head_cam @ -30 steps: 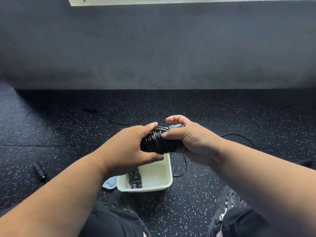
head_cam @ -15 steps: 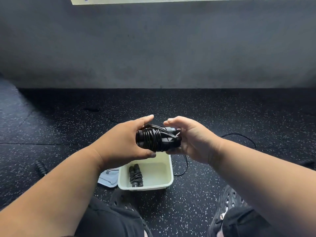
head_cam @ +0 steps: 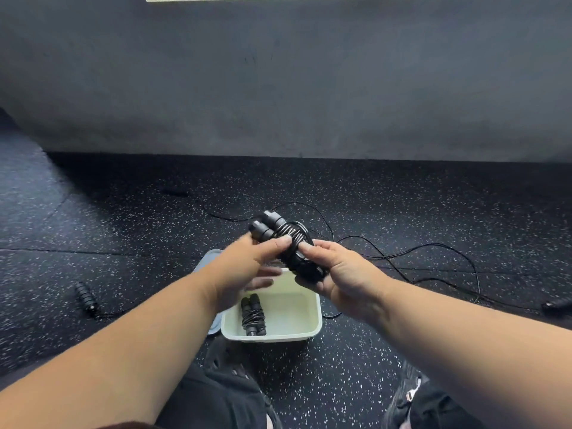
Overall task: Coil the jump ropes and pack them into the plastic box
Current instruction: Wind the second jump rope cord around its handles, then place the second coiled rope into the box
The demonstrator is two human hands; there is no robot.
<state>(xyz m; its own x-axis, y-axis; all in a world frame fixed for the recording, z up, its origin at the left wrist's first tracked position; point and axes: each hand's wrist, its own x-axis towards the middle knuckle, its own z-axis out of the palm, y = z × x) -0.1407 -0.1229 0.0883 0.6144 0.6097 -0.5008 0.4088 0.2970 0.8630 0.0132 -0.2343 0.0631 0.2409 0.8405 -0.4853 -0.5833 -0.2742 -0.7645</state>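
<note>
No brand, label or legible writing appeared on any item.

Against the frame half a second earlier, the wound jump rope [head_cam: 289,243] had turned from lying level between your hands to standing tilted, its two handle ends pointing up and away from the plastic box [head_cam: 305,331]. Your left hand [head_cam: 244,267] had loosened from a full wrap to a light hold, and your view had dropped closer to the box.

Your right hand [head_cam: 343,278] gripped the lower end of the wound jump rope, fingers curled beneath it and thumb on top. Your left hand touched its near side with the thumb pressed on the coils; the lower fingers were blurred, so I could not tell how they lay. The bundle was held just above the far rim of the box.

Inside the box, against its left wall, a second coiled rope [head_cam: 253,315] lay flat. A loose rope [head_cam: 433,258] trailed on the floor to the right of the box, and a separate handle [head_cam: 86,295] lay well to its left.
</note>
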